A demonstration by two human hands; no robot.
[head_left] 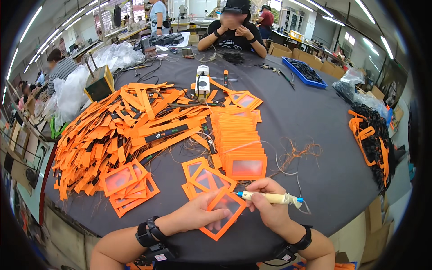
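Note:
My left hand (198, 212) grips an orange-framed clear panel (229, 208) near the table's front edge, thumb on top and fingers visible through the sheet. My right hand (273, 212) is closed around a corded pen-shaped tool (272, 197) with a cream wrapped handle and blue ends. The tool's tip points left, at the panel's upper edge; whether it touches cannot be made out. Just beyond my left hand lie several loose framed panels (208, 178). Behind the tool, a long overlapping stack of panels (238, 141) runs away from me.
A big heap of orange strips (103, 135) covers the left, with more panels (130, 184) before it. A white device (203, 83) stands behind the stack. Loose threads (301, 150) lie right. Farther are a blue tray (305, 72), black-and-orange straps (371, 144) and a seated person (234, 33).

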